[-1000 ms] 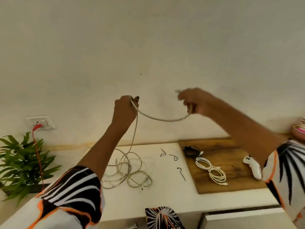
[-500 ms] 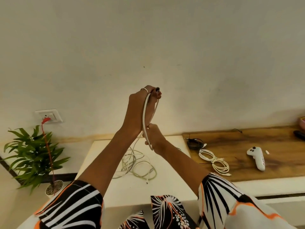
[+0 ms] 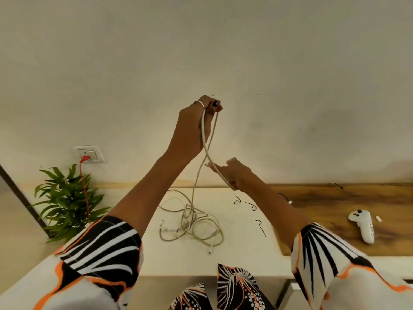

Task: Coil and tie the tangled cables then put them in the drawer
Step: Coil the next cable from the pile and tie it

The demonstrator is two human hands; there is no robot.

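Two hands making loops: left hand gripping the cable up high, right hand pinching it lower. Still coiling. Next, probably needing more slack from the pile on the bench.

Right hand blurred — perhaps gripping.

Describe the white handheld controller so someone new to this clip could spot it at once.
Find the dark wooden board along the wall on the right, next to the pale tabletop. The controller lies on that board near its front edge, past the right arm. It is the only chunky white plastic thing there, with dark buttons on its head, unlike the thin cables heaped on the tabletop.
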